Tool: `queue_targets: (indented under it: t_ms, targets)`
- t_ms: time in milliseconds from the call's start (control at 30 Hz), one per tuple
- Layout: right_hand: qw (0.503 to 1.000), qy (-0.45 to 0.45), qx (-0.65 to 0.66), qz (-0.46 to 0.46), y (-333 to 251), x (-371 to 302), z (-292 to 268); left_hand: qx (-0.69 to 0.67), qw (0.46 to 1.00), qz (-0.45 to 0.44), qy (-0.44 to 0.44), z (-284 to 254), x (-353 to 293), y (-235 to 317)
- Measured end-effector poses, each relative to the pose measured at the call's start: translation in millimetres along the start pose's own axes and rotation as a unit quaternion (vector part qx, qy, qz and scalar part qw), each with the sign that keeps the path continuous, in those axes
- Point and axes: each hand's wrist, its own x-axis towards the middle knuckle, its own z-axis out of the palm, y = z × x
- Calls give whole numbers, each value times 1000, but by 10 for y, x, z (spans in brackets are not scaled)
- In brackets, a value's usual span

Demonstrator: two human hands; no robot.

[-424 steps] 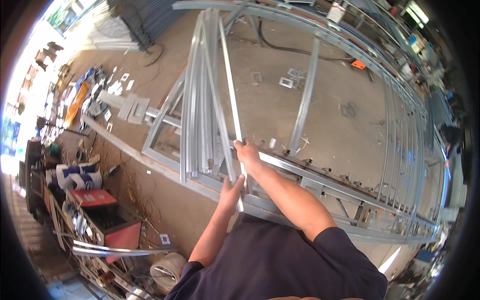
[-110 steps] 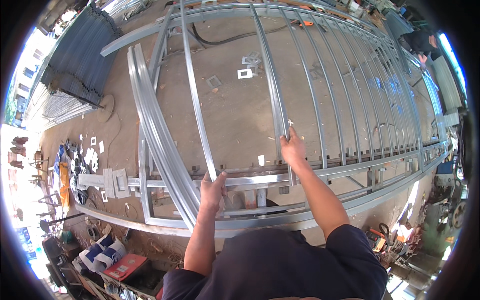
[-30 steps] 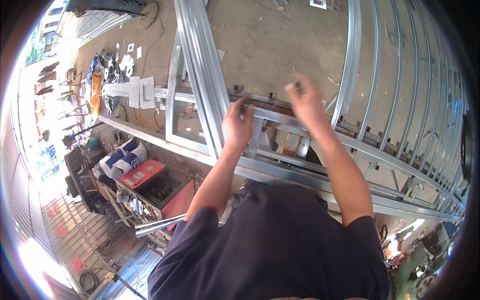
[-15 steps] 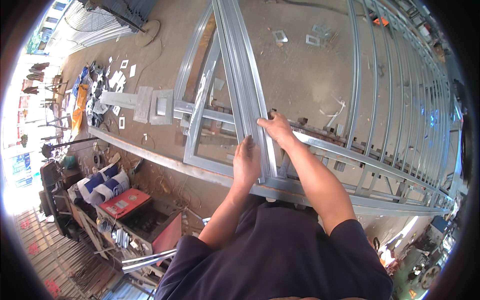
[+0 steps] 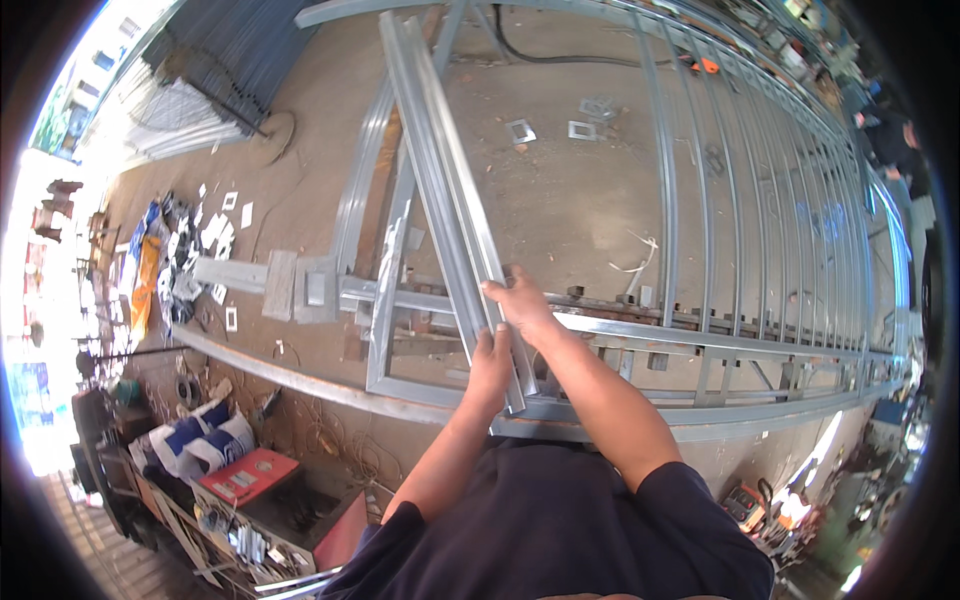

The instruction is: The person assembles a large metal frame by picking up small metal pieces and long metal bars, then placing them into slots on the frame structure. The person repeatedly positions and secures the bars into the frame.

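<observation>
Two long, shiny grooved steel profiles [image 5: 437,170] lie side by side, slanting from the far middle toward my body across the steel frame [image 5: 620,335]. My left hand [image 5: 488,372] grips them near their near end, its fingers curled over the left side. Just beyond it, my right hand [image 5: 522,303] holds the right edge, thumb on top; its other fingers are partly hidden. Under the profiles, left of my hands, sits a triangular piece of square tube [image 5: 385,300]. A flat square plate with a square opening [image 5: 316,290] rests farther left.
A large barred steel frame [image 5: 735,200] stretches away on the right. Along the near side runs a long steel beam [image 5: 290,372]. A red-topped cabinet [image 5: 246,474] stands at lower left, with sacks [image 5: 200,440] behind it. Small square plates [image 5: 581,130] lie on the floor.
The view has shifted, so the profiles' far end now shows and the scene sits lower. The profiles slant more to the left at the far end, with both hands still on them.
</observation>
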Motion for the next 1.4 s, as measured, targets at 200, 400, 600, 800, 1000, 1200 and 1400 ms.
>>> queue_targets:
  t_ms: [200, 400, 600, 800, 1000, 1200, 1400]
  targets:
    - [1000, 1, -13, 16, -65, 48, -424, 110, 990, 64, 61, 45, 68, 147]
    - [984, 134, -74, -86, 732, 283, -886, 156, 982, 98, 35, 42, 360, 251]
    - [980, 178, -19, -85, 171, 446, -1545, 206, 957, 204, -1, 520, 989, 383]
    - [981, 173, 88, -13, 124, 698, -1803, 248, 957, 145, -36, 932, 1315, 661]
    - [966, 198, 162, 43, 159, 923, -1753, 262, 949, 172, -33, 1104, 1622, 491]
    - [961, 185, 202, 34, 438, 1163, -1818, 263, 955, 125, -50, 1247, 1497, 488]
    - [968, 159, 187, 51, 860, 1363, -2106, 301, 941, 142, -58, 1320, 1509, 337]
